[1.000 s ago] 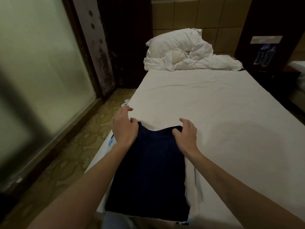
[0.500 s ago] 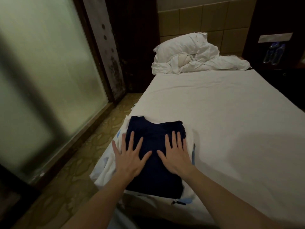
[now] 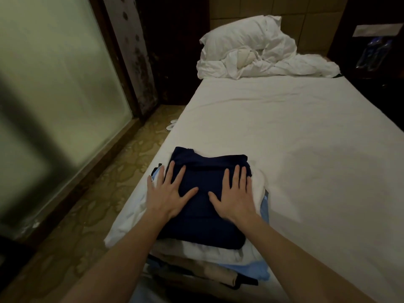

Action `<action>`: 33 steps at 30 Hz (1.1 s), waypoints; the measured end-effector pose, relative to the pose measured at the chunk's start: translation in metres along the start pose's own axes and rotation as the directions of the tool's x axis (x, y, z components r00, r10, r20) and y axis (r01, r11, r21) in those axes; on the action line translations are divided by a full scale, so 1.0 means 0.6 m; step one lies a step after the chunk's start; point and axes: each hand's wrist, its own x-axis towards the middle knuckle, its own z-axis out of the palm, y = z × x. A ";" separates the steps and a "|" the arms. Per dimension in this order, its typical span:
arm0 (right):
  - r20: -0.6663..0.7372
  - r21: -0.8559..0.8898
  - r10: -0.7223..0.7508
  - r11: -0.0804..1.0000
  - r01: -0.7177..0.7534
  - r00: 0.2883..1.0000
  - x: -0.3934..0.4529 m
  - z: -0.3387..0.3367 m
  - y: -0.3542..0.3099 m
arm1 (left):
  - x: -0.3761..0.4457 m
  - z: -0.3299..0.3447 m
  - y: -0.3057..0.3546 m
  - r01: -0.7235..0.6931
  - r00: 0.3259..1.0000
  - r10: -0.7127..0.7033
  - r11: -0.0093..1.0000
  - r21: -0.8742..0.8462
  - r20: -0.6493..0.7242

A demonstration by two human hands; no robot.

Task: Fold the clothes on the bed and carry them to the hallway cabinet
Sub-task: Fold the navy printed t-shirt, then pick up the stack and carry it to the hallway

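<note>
- Pressing flat on a folded navy garment [image 3: 204, 200], both hands are seen with fingers straight and spread, nothing being gripped.
- The left hand [image 3: 167, 194] is laid on the garment's left part, its outer fingers reaching past the edge onto paler cloth.
- The right hand [image 3: 235, 196] is laid on the garment's right part, thumb pointed inward.
- The navy garment is placed on top of a stack of folded clothes [image 3: 218, 262], in which white, beige and light blue layers are seen.
- The stack is set at the near left corner of the bed [image 3: 306, 132], on the white sheet.
- A white pillow [image 3: 238, 35] and crumpled bedding [image 3: 284, 66] are piled at the far end, well apart from the stack.
- A frosted glass panel [image 3: 54, 84] is seen at the left, beside a patterned floor [image 3: 105, 193].
</note>
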 end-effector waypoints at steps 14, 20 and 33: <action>0.056 -0.037 0.030 0.999 -0.028 0.998 -0.027 -0.043 -0.021 | -0.034 -0.030 0.006 0.000 0.998 0.004 0.998 -0.068 0.059; 0.124 -0.061 0.123 0.991 -0.116 0.985 -0.027 -0.182 -0.065 | -0.034 -0.154 -0.019 -0.049 0.988 0.064 0.993 -0.106 0.144; 0.243 -0.119 0.424 0.906 -0.407 0.872 -0.096 -0.413 -0.180 | -0.029 -0.411 -0.099 -0.288 0.935 0.311 0.946 -0.149 0.168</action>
